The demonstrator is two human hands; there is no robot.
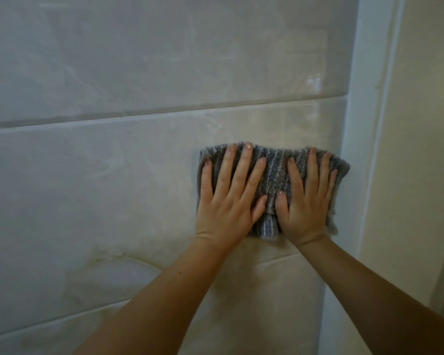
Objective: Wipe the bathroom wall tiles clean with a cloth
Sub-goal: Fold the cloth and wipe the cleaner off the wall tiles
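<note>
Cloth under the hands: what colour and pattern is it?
The cloth is grey with thin lighter stripes running vertically, seen in the head view.

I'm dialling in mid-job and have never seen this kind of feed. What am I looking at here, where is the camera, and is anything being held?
There is no machine: these are a person's two bare hands. The single picture comes from a camera worn on the person's head, looking forward at a tiled bathroom wall. The left hand and right hand lie flat, fingers spread, side by side on a grey striped cloth, pressing it against the tile rather than gripping it. The cloth sits on the middle tile, close to the white corner trim on the right. Pale grout lines run across above and below. A faint yellowish stain shows lower left of the hands.
</note>
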